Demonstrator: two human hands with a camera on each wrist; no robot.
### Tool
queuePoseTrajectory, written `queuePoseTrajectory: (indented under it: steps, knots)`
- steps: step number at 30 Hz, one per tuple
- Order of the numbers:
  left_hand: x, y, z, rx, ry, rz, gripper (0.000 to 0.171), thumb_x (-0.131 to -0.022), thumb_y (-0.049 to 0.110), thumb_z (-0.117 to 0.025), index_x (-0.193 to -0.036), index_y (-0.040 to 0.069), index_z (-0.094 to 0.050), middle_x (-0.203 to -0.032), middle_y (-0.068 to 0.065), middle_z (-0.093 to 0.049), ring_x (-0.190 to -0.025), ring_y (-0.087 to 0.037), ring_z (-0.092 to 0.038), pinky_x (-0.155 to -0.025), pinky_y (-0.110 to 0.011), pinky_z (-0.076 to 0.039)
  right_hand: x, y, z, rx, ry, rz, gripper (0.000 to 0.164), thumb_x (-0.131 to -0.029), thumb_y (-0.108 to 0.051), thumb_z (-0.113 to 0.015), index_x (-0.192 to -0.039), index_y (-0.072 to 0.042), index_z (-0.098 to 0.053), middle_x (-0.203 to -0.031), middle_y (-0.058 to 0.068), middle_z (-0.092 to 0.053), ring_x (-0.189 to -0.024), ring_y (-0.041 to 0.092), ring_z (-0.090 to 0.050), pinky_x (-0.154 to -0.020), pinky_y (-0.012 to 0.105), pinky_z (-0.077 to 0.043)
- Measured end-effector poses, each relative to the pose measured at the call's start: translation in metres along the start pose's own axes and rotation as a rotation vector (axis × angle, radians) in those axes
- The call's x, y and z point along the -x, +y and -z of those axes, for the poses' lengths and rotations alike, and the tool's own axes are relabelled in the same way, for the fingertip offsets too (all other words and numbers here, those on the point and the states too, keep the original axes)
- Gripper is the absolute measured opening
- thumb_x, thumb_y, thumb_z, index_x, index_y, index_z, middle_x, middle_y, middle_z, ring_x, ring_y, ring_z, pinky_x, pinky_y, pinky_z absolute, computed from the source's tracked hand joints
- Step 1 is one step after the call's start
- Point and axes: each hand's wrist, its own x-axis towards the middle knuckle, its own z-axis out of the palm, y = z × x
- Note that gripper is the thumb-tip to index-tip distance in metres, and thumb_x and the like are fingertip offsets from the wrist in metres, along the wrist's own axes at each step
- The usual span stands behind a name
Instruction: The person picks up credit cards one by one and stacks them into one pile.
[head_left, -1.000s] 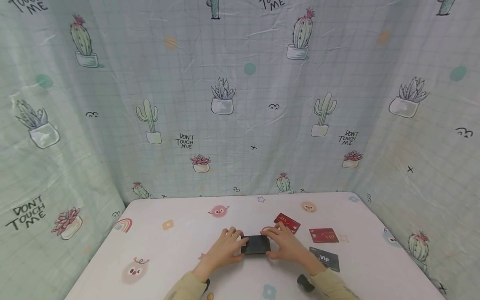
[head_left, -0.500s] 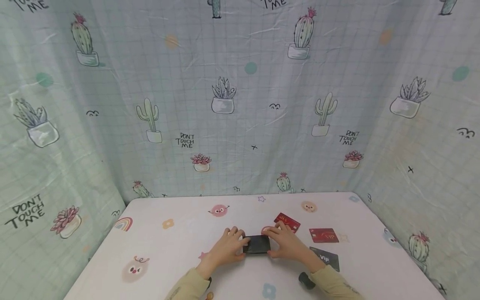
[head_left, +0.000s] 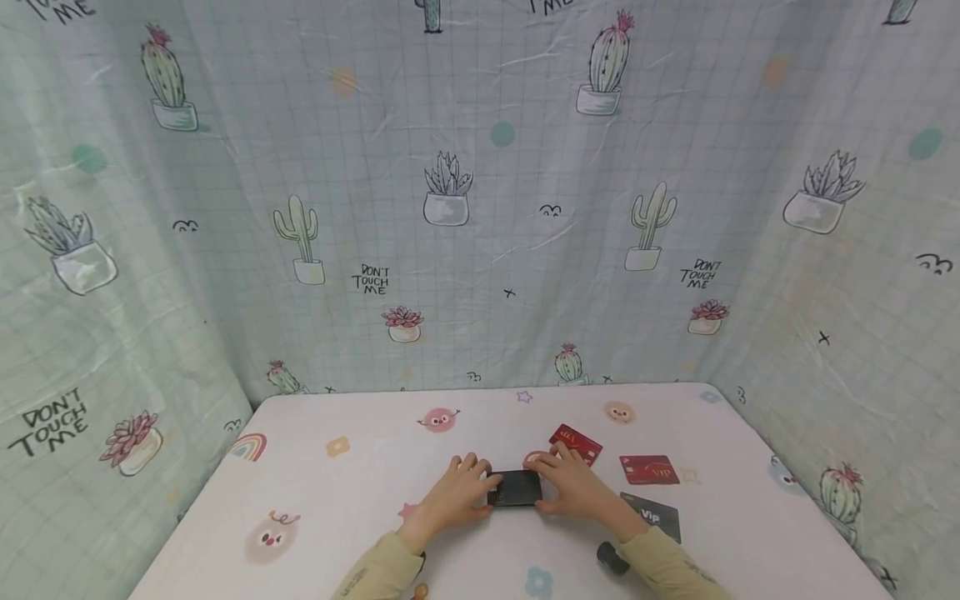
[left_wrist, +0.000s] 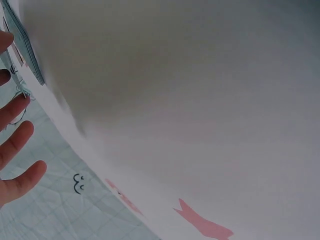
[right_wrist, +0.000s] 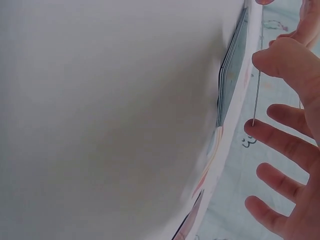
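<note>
In the head view a black card (head_left: pixel 517 489) is held flat between my two hands at the middle of the table. My left hand (head_left: pixel 455 492) grips its left end, and my right hand (head_left: pixel 573 490) grips its right end. Seen edge-on in the right wrist view, the thin card (right_wrist: pixel 257 95) is pinched between the thumb (right_wrist: pixel 280 57) and a fingertip. A stack of cards (right_wrist: pixel 231 70) lies on the table beneath it, apart from the held card. The left wrist view also catches the stack (left_wrist: pixel 31 50) behind the fingers of my left hand (left_wrist: pixel 15 135).
To the right lie two red cards, one near my right fingers (head_left: pixel 581 442) and one farther right (head_left: pixel 649 470). A dark "Vip" card (head_left: pixel 651 515) is partly behind the right forearm. A small black object (head_left: pixel 612 558) sits by the right sleeve. Patterned curtains surround the white table (head_left: pixel 337 500).
The black card and my left hand have shifted very slightly to the right. Both hands keep their hold, and the other cards stay where they were.
</note>
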Motion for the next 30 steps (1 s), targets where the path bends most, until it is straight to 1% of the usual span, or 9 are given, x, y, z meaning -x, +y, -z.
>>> queuePoseTrajectory:
  steps: [4,7,13,18,22,30]
  knots:
    - [-0.0013,0.0003,-0.0006,-0.009,-0.012,0.001,0.042,-0.074,0.044,-0.065,-0.109,0.022,-0.058,-0.096,0.002,-0.056,-0.085,-0.014,-0.044,-0.068,-0.029,-0.032,-0.0001,0.0025,-0.0019,0.026,0.012,0.003,0.058,-0.068,-0.041,-0.072,-0.118,-0.019,-0.055,-0.107,-0.007,-0.059,-0.091,0.013,-0.038,-0.076,0.035,-0.040]
    - [-0.0021,0.0004,-0.0013,-0.007,-0.027,0.004,0.042,-0.074,0.044,-0.065,-0.110,0.022,-0.058,-0.096,0.002,-0.057,-0.085,-0.014,-0.044,-0.069,-0.029,-0.033,-0.0002,0.0044,-0.0028,0.027,0.014,-0.003,0.058,-0.067,-0.041,-0.072,-0.119,-0.020,-0.055,-0.107,-0.007,-0.059,-0.091,0.013,-0.038,-0.073,0.032,-0.040]
    - [-0.0026,0.0015,-0.0010,0.004,-0.038,0.006,0.043,-0.075,0.044,-0.065,-0.112,0.023,-0.058,-0.097,0.002,-0.057,-0.086,-0.014,-0.044,-0.070,-0.030,-0.035,0.0001,0.0058,-0.0025,0.005,-0.004,-0.009,0.059,-0.068,-0.040,-0.073,-0.120,-0.018,-0.054,-0.108,-0.003,-0.060,-0.094,0.017,-0.041,-0.076,0.039,-0.042]
    - [-0.0014,0.0021,-0.0001,-0.005,-0.014,-0.008,0.043,-0.073,0.045,-0.066,-0.110,0.023,-0.058,-0.096,0.003,-0.058,-0.085,-0.013,-0.045,-0.069,-0.029,-0.035,0.0008,0.0047,-0.0014,0.003,-0.017,-0.016,0.057,-0.069,-0.039,-0.072,-0.118,-0.017,-0.055,-0.106,-0.004,-0.059,-0.094,0.016,-0.040,-0.076,0.037,-0.041]
    - [-0.0002,0.0021,0.0000,-0.013,0.009,-0.019,0.043,-0.073,0.044,-0.067,-0.109,0.023,-0.059,-0.095,0.003,-0.058,-0.084,-0.013,-0.045,-0.068,-0.029,-0.036,0.0011,0.0033,-0.0019,-0.011,-0.027,-0.018,0.055,-0.069,-0.038,-0.072,-0.117,-0.016,-0.056,-0.105,-0.003,-0.060,-0.093,0.016,-0.040,-0.079,0.040,-0.041]
    - [-0.0002,0.0026,0.0000,-0.023,0.010,-0.014,0.041,-0.074,0.044,-0.066,-0.109,0.023,-0.059,-0.096,0.003,-0.059,-0.084,-0.014,-0.045,-0.069,-0.030,-0.037,0.0000,0.0055,-0.0082,-0.002,-0.043,-0.026,0.055,-0.069,-0.039,-0.072,-0.117,-0.017,-0.056,-0.106,-0.004,-0.060,-0.095,0.015,-0.040,-0.082,0.040,-0.040]
